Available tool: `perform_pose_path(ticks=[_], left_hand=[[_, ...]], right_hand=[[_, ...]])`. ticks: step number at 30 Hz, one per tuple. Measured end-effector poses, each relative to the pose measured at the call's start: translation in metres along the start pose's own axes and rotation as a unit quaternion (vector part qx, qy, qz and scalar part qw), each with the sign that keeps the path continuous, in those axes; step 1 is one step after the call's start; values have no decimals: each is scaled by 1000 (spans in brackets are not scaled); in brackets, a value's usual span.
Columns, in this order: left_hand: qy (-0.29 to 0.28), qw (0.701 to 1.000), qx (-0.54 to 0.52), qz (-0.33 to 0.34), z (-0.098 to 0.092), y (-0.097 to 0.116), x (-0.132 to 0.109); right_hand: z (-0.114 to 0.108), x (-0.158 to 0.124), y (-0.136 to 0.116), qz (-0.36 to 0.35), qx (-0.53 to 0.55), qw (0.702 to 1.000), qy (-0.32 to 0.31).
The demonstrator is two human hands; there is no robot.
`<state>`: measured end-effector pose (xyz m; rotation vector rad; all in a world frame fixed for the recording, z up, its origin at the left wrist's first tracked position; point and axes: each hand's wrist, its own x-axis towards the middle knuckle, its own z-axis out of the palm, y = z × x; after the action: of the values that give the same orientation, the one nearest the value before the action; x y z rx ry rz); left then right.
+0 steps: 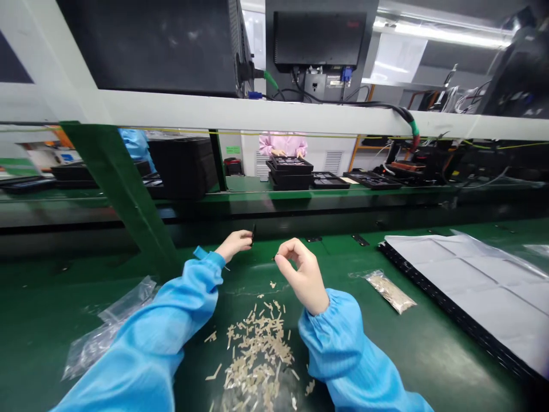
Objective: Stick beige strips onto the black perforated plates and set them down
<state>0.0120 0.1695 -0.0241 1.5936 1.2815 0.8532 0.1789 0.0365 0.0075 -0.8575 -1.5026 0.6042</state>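
Currently, the left hand (234,245) pinches a small dark piece (253,233) between finger and thumb, while the right hand (302,276) curls with thumb and forefinger closed together, perhaps on something too small to make out. Between the blue sleeves (338,337), a loose pile of beige strips (257,349) lies near the green worktop's (51,292) near edge. Toward the right edge, a clear bag of strips (389,292) lies beside a black tray (446,309) under white sheeting (467,274).
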Motion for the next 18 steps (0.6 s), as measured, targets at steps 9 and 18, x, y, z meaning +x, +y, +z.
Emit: perform_pose_path(ticks=[9, 18], left_hand=[[48, 919, -386, 62, 24, 34, -131], [146, 953, -218, 151, 32, 46, -161]], right_hand=[[16, -12, -14, 57, 110, 992, -37], [18, -22, -26, -21, 9, 1000, 14]])
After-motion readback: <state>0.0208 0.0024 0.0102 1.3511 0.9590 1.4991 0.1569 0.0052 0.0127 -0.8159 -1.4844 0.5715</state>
